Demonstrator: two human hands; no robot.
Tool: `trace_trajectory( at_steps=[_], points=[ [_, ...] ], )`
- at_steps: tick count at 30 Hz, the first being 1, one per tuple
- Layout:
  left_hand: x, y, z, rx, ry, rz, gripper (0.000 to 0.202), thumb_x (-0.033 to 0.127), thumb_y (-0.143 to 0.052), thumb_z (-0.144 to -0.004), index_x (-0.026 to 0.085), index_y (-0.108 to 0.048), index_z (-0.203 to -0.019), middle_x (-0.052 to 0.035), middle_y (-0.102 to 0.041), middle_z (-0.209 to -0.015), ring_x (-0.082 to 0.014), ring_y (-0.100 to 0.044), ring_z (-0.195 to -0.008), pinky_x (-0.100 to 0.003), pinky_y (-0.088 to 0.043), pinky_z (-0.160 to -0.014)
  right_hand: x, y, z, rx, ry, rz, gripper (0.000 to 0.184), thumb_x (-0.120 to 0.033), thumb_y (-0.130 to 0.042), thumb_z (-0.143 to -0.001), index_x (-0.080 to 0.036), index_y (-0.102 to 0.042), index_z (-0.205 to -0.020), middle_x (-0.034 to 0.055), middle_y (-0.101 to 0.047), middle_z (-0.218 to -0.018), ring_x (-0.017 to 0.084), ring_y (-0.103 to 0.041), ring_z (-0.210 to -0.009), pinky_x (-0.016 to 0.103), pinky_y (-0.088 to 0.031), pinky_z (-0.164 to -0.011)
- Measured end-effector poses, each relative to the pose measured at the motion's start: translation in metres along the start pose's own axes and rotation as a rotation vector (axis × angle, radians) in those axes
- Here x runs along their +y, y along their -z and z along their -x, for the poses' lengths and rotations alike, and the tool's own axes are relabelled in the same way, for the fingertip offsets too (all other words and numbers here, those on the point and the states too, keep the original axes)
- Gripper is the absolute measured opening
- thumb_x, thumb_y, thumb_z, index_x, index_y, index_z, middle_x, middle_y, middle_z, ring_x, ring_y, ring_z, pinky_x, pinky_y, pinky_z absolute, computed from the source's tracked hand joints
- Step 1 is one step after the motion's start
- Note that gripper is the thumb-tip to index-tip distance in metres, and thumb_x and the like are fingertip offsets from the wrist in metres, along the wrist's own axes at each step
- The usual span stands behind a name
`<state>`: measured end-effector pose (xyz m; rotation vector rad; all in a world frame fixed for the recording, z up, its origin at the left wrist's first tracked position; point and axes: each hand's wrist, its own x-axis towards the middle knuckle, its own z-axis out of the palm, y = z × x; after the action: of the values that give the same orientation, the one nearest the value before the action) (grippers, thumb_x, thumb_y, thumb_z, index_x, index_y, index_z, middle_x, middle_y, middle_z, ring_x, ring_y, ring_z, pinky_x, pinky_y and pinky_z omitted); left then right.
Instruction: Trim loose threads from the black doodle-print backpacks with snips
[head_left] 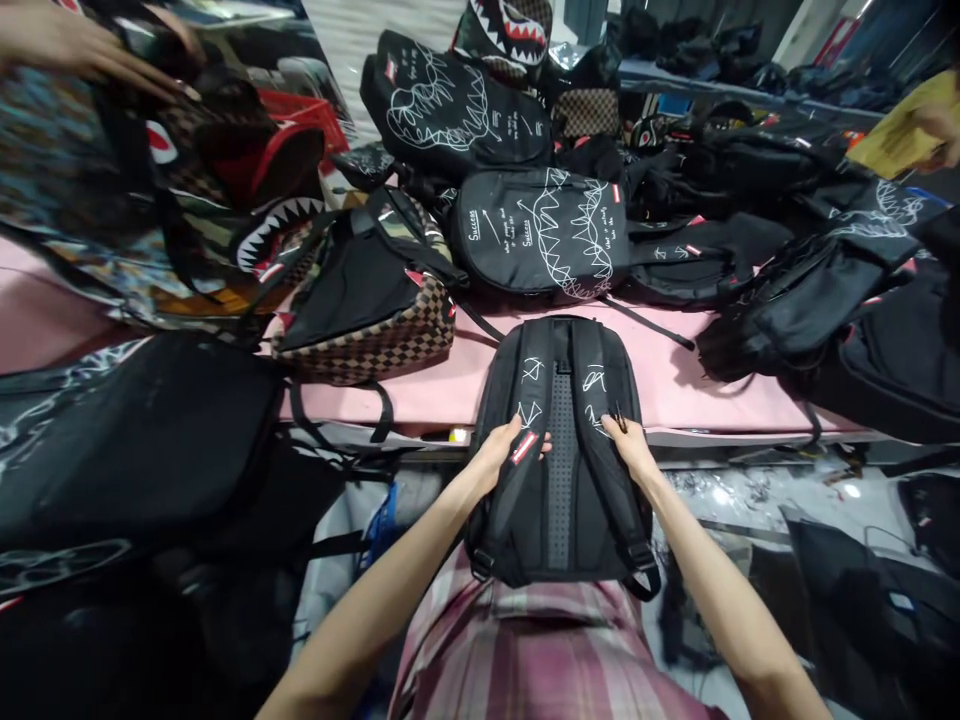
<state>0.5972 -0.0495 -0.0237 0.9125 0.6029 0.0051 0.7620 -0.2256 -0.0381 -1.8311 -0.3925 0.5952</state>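
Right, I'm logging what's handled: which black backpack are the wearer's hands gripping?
The black backpack front and centre, partly overlapping the pink table: left hand and right hand each hold a strap, touching none of the others.

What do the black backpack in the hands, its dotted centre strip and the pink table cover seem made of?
Black backpack: matte, likely synthetic fabric or leatherette, from its dull, low-glare surface. Dotted centre strip: perhaps perforated foam or mesh, given the regular rows of dots. Pink table cover: smooth, dull, perhaps cloth or vinyl; no weave shows.
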Motion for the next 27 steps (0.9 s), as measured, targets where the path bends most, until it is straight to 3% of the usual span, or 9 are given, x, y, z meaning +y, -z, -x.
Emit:
trace_trajectory(
  at_steps=[3,6,8,10,14,20,27],
  points=[
    [-0.002,-0.002,0.01,0.042,-0.029,-0.008,0.049,0.052,-0.05,-0.081,0.006,-0.064,-0.091,-0.0177,-0.068,-0.093,-0.02,-0.066,-0.076,-0.027,-0.052,-0.068,-0.009,0.005,0.004,0.055,0.066,0.142,0.049,-0.055,-0.052,-0.074,-0.01,-0.062,-0.09,0.008,-0.064,-0.084,0.02,-0.055,-0.077,0.031,-0.04,-0.073],
    [-0.009,-0.002,0.028,0.109,-0.048,-0.041,0.044,0.051,-0.055,-0.078,0.01,-0.06,-0.095,-0.0134,-0.067,-0.095,-0.0184,-0.066,-0.07,-0.026,-0.051,-0.06,-0.027,0.013,0.015,0.285,0.183,0.493,0.058,-0.053,-0.054,-0.075,-0.015,-0.051,-0.119,0.0126,-0.062,-0.105,0.026,-0.057,-0.091,0.037,-0.041,-0.078],
    [-0.009,0.0,0.042,0.135,-0.064,-0.103,0.043,0.048,-0.06,-0.074,0.013,-0.055,-0.099,-0.0105,-0.066,-0.094,-0.0167,-0.065,-0.064,-0.024,-0.05,-0.054,-0.044,0.014,0.023,0.355,0.273,0.654,0.056,-0.048,-0.05,-0.08,-0.017,-0.045,-0.126,0.0136,-0.06,-0.11,0.028,-0.057,-0.094,0.039,-0.041,-0.079],
    [-0.005,0.001,0.053,0.112,-0.086,-0.164,0.043,0.042,-0.065,-0.071,0.015,-0.052,-0.102,-0.008,-0.066,-0.091,-0.0141,-0.062,-0.059,-0.022,-0.047,-0.051,-0.059,0.009,0.026,0.226,0.405,0.682,0.043,-0.041,-0.044,-0.086,-0.018,-0.049,-0.122,0.0117,-0.062,-0.105,0.026,-0.058,-0.091,0.037,-0.042,-0.077],
    [0.014,0.007,0.064,-0.041,-0.107,-0.147,0.037,0.04,-0.063,-0.073,0.012,-0.053,-0.096,-0.0024,-0.061,-0.065,-0.0109,-0.055,-0.05,-0.02,-0.042,-0.049,-0.079,-0.014,0.016,-0.137,0.694,0.614,0.028,-0.036,-0.047,-0.088,-0.024,-0.061,-0.109,0.0064,-0.062,-0.097,0.02,-0.056,-0.089,0.032,-0.043,-0.079],
    [0.041,0.028,0.068,-0.148,-0.084,-0.073,0.037,0.04,-0.066,-0.069,0.013,-0.052,-0.091,-0.0026,-0.06,-0.07,-0.0071,-0.049,-0.042,-0.019,-0.035,-0.042,-0.098,-0.044,-0.011,-0.302,0.843,0.612,0.029,-0.035,-0.051,-0.087,-0.023,-0.059,-0.112,0.0069,-0.061,-0.092,0.021,-0.052,-0.085,0.035,-0.044,-0.077],
    [0.053,0.048,0.065,-0.208,-0.048,-0.023,0.044,0.039,-0.068,-0.067,0.015,-0.05,-0.098,-0.0009,-0.057,-0.068,-0.0056,-0.045,-0.037,-0.017,-0.027,-0.035,-0.119,-0.064,-0.035,-0.441,0.934,0.473,0.021,-0.036,-0.053,-0.085,-0.02,-0.06,-0.097,0.0075,-0.055,-0.095,0.02,-0.052,-0.093,0.033,-0.044,-0.082]
  ],
)
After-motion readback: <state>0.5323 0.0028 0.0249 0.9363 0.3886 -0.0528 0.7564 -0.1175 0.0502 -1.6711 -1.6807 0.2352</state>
